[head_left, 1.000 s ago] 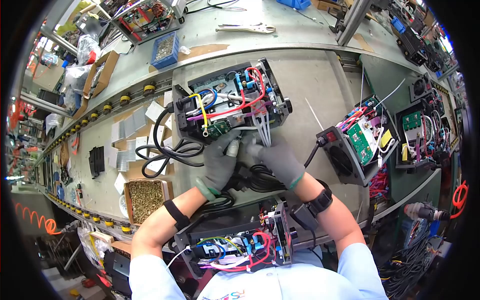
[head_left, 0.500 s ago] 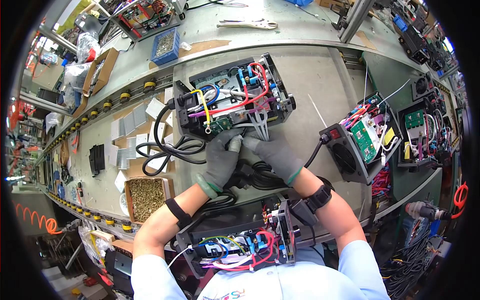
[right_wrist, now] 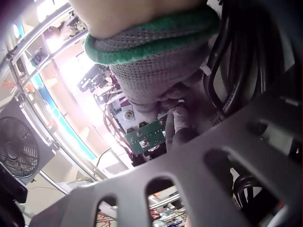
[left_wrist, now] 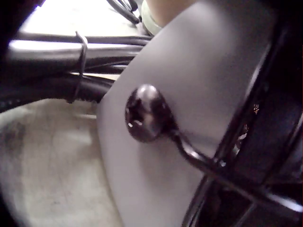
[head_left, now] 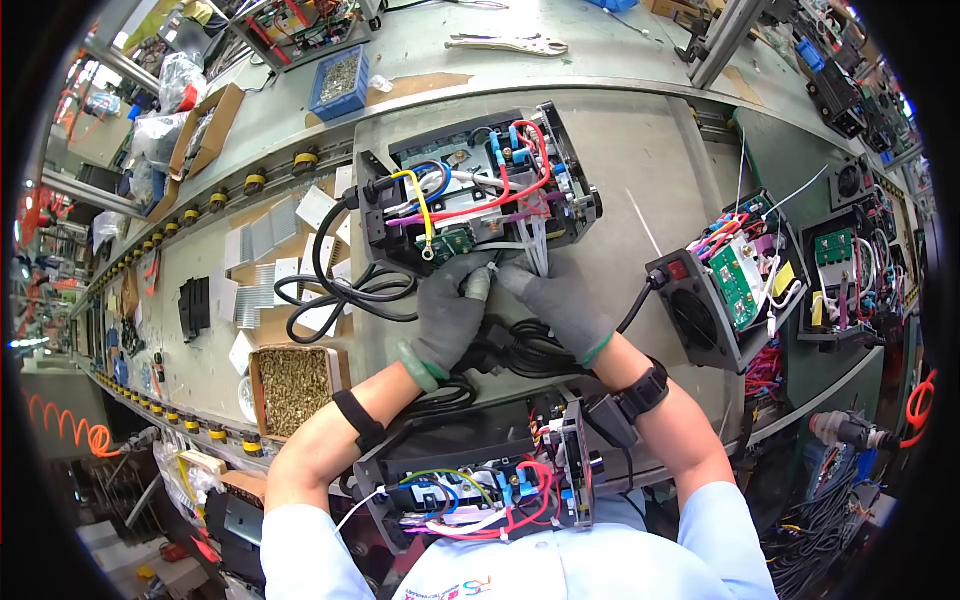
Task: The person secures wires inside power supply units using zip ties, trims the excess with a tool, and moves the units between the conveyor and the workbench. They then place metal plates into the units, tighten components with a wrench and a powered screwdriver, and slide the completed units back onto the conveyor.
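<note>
An open metal unit with red, blue, yellow and purple wires lies in front of the person. Below its near edge the grey-gloved left hand and right hand meet at the fingertips, pinching a small white wire end. White wires run from the unit down to the right hand. The left wrist view has the blurred glove behind a dark round-ended lead. In the right wrist view the right hand is bent beside a green circuit board; its fingertips are partly hidden.
Another open unit sits against the person's front. Coiled black cables lie under the hands. Fan-fronted units stand at right. A box of brass-coloured parts, metal plates and a blue bin are at left.
The right fingertips have come in from slightly apart to meet the left ones. The whole head view has shifted a little, moving the units rightward.
</note>
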A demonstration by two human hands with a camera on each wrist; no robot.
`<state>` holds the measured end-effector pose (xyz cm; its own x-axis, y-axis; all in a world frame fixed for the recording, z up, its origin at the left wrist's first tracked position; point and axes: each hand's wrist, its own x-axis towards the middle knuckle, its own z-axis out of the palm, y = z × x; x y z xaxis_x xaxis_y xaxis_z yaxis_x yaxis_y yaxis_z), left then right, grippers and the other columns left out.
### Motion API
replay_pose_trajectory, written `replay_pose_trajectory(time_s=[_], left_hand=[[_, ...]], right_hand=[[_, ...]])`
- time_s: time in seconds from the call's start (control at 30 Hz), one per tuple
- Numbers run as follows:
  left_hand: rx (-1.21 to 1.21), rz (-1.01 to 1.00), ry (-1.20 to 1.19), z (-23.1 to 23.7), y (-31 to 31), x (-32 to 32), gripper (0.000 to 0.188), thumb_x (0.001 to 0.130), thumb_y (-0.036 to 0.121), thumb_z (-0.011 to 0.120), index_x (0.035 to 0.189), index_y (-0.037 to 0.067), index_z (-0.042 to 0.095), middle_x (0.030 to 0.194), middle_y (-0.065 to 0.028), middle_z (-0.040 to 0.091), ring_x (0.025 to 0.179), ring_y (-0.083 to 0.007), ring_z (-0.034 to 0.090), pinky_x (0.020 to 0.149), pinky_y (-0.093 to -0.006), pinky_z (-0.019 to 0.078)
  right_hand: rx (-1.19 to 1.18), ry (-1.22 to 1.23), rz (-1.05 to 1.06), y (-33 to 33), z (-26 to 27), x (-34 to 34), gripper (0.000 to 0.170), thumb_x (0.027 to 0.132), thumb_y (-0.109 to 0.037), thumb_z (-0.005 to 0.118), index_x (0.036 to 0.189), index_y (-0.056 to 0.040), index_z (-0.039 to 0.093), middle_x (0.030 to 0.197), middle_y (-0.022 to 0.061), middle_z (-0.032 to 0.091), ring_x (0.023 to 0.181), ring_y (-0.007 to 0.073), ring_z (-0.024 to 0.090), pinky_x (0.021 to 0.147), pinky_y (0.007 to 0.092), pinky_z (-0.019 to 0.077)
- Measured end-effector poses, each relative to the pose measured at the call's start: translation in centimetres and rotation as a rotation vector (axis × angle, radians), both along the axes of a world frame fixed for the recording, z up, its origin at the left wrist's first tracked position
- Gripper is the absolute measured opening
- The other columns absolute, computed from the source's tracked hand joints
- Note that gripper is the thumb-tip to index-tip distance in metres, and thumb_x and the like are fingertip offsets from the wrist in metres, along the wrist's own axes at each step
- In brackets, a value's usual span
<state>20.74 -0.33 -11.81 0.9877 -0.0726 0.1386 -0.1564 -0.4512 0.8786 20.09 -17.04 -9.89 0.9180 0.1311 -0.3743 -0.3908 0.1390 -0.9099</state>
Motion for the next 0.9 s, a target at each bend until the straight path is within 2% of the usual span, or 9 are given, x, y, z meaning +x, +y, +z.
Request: replay_pose_trajectory(time_s=[0.17,0.27,0.33,0.43,0.5,0.63,0.7,0.77,0.9], left_hand=[[0.007,-0.019,0.046,0.0,0.1,0.0,0.019,0.091,0.008,0.062,0.106,0.000,0.070,0.095,-0.0126,0.071,0.085,-0.0176,0.066,0.079,-0.0308,0.0512],[0.022,-0.035,0.023,0.1,0.1,0.1,0.019,0.091,0.008,0.062,0.106,0.000,0.070,0.095,-0.0131,0.071,0.085,-0.0181,0.067,0.078,-0.0307,0.0515],[0.050,-0.042,0.003,0.0,0.3,-0.1,0.019,0.091,0.009,0.063,0.106,0.000,0.070,0.096,-0.0132,0.071,0.084,-0.0181,0.067,0.077,-0.0306,0.0516],[0.068,-0.059,-0.125,-0.3,0.5,0.1,0.018,0.088,0.014,0.067,0.103,0.006,0.071,0.090,-0.0148,0.071,0.078,-0.0289,0.070,0.070,-0.0355,0.0535],[0.097,-0.100,-0.035,0.2,0.8,0.2,0.020,0.090,0.010,0.065,0.108,0.001,0.069,0.090,-0.0135,0.071,0.080,-0.0170,0.067,0.073,-0.0308,0.0521],[0.069,-0.082,-0.030,0.3,0.5,0.2,0.020,0.091,0.011,0.065,0.108,0.002,0.070,0.087,-0.0130,0.071,0.075,-0.0170,0.066,0.070,-0.0313,0.0518],[0.101,-0.059,-0.030,-0.4,0.7,0.1,0.019,0.087,0.017,0.068,0.103,0.008,0.072,0.090,-0.0153,0.071,0.080,-0.0323,0.069,0.071,-0.0379,0.0540],[0.132,-0.068,-0.056,-0.4,0.7,0.1,0.019,0.087,0.017,0.068,0.103,0.008,0.072,0.091,-0.0154,0.071,0.080,-0.0325,0.069,0.071,-0.0380,0.0539],[0.196,-0.073,-0.025,-0.3,0.9,0.2,0.020,0.087,0.018,0.068,0.103,0.008,0.072,0.091,-0.0158,0.071,0.081,-0.0329,0.069,0.071,-0.0381,0.0540]], right_hand=[[-0.047,-0.086,-0.037,0.5,0.0,0.2,0.029,0.087,-0.024,0.072,0.100,0.0013,0.071,0.082,-0.0023,0.064,0.072,0.0058,0.052,0.062,0.0269,0.0446],[-0.249,0.026,0.006,0.3,-0.5,0.9,0.028,0.087,-0.024,0.071,0.099,0.0010,0.071,0.080,0.0061,0.069,0.071,0.0143,0.061,0.065,0.0328,0.0484],[-0.486,-0.185,0.011,0.7,-3.4,1.4,0.030,0.085,-0.028,0.069,0.096,0.0001,0.070,0.079,0.0184,0.069,0.073,0.0304,0.067,0.067,0.0405,0.0496],[-0.621,-0.246,0.052,0.6,-3.8,1.6,0.034,0.083,-0.034,0.068,0.094,-0.0012,0.070,0.083,0.0237,0.067,0.078,0.0397,0.065,0.069,0.0457,0.0492],[-0.554,-0.352,-0.024,0.6,-3.3,0.8,0.037,0.083,-0.037,0.068,0.094,-0.0009,0.070,0.081,0.0230,0.067,0.077,0.0392,0.065,0.068,0.0453,0.0494],[-0.634,-0.380,0.065,0.0,0.6,-0.8,0.038,0.083,-0.038,0.068,0.091,-0.0003,0.070,0.078,0.0233,0.066,0.077,0.0393,0.065,0.069,0.0444,0.0496],[-0.522,-0.346,0.062,0.6,-2.5,1.0,0.037,0.083,-0.037,0.067,0.090,-0.0003,0.069,0.078,0.0235,0.066,0.076,0.0394,0.065,0.069,0.0434,0.0495],[-0.410,-0.320,0.052,0.7,-3.3,1.6,0.036,0.084,-0.036,0.066,0.088,-0.0002,0.069,0.077,0.0238,0.066,0.075,0.0395,0.065,0.068,0.0423,0.0495],[-0.404,-0.223,0.258,-0.8,1.0,-0.7,0.037,0.086,-0.038,0.065,0.088,-0.0014,0.070,0.075,0.0156,0.066,0.071,0.0251,0.064,0.068,0.0371,0.0487]])
